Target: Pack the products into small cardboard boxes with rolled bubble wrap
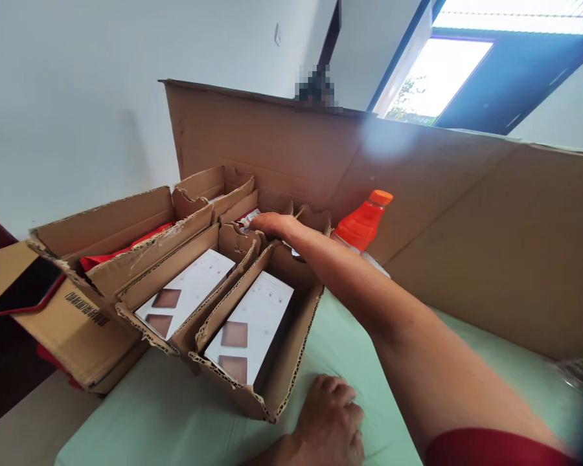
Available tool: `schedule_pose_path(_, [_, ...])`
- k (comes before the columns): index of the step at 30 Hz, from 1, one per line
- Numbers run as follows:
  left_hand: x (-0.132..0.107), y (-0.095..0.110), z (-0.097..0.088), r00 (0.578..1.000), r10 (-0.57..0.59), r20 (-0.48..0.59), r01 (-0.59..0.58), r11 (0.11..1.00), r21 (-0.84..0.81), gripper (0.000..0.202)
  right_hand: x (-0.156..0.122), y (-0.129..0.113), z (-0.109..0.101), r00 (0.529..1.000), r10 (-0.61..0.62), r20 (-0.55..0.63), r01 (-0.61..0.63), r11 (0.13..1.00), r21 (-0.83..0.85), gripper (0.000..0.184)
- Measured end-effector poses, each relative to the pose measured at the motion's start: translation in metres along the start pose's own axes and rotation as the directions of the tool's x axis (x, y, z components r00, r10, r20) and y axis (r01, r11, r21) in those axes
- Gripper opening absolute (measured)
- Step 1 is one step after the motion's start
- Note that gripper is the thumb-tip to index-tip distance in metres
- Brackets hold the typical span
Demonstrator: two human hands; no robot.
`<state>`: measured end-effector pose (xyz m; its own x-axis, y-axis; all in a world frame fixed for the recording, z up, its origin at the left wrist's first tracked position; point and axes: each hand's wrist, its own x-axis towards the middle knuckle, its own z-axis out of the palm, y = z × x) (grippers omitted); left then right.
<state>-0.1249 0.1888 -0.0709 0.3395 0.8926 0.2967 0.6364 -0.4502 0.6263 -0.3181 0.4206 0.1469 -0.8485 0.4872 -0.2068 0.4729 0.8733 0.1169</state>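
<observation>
- My right hand [274, 224] is at a packet [247, 221] in a back box [239, 207]; I can't tell whether it grips.
- My left hand [328, 419] lies curled on the green sheet [175, 414], palm hidden.
- Near my right forearm, an orange bottle [362, 224].

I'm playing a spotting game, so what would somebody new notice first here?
Probably the bright orange-capped bottle, just beyond the right forearm and in front of the big cardboard panel. Next, the right hand, at a red-and-white packet in a rear cardboard compartment. Then two white items printed with brown squares, lying in the front cardboard trays.
</observation>
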Motion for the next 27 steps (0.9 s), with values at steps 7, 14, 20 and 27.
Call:
schedule_pose_path(7, [-0.007,0.006,-0.006,0.996,-0.065,-0.057,0.057,0.99,-0.125,0.016,-0.049,0.04,-0.02,0.863,0.135,-0.486,-0.082,0.988,0.129,0.035])
schedule_pose_path(14, [-0.01,0.011,-0.009,0.993,-0.073,-0.088,0.06,0.989,-0.137,0.02,-0.228,0.137,0.036,0.391,0.444,-0.806,0.247,0.793,0.557,0.016])
schedule_pose_path(20, [-0.011,0.017,-0.009,0.994,-0.047,-0.104,0.037,0.995,-0.094,0.026,-0.296,0.182,0.136,0.244,0.688,-0.684,0.206,0.652,0.73,0.018])
schedule_pose_path(27, [-0.01,0.02,-0.009,0.995,-0.025,-0.097,0.02,0.999,-0.045,0.03,-0.271,0.197,0.148,0.527,0.628,-0.573,-0.157,0.734,0.661,0.032])
